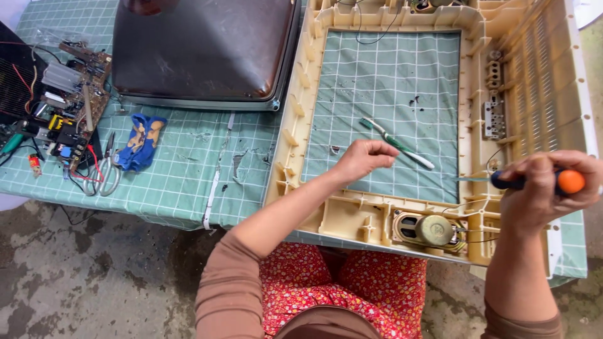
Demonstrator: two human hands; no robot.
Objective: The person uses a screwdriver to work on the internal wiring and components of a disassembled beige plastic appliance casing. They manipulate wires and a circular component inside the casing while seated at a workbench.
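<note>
Right hand (543, 188), lower right of the frame: fingers wrapped tight round a screwdriver (534, 181) with black-and-orange handle, blade pointing left at the inner right wall of the cream frame (377, 216). Judged step: working a fastener near the frame's lower right corner; the next move calls for seating the tip squarely before turning.

Left hand (363, 158), centre: grip pinched together, holding nothing I can make out, hovering just beside a green toothbrush (397, 144) lying inside the frame's opening.

A speaker (427, 230) sits in the frame's bottom edge.

Tabletop (182, 182) carries a green checked cloth, torn in places. Scissors (108, 169) and a blue rag (142, 140) at left; circuit board (75, 100) upper left; picture tube (204, 50) face-down, top centre. Floor (94, 276): stained concrete.
</note>
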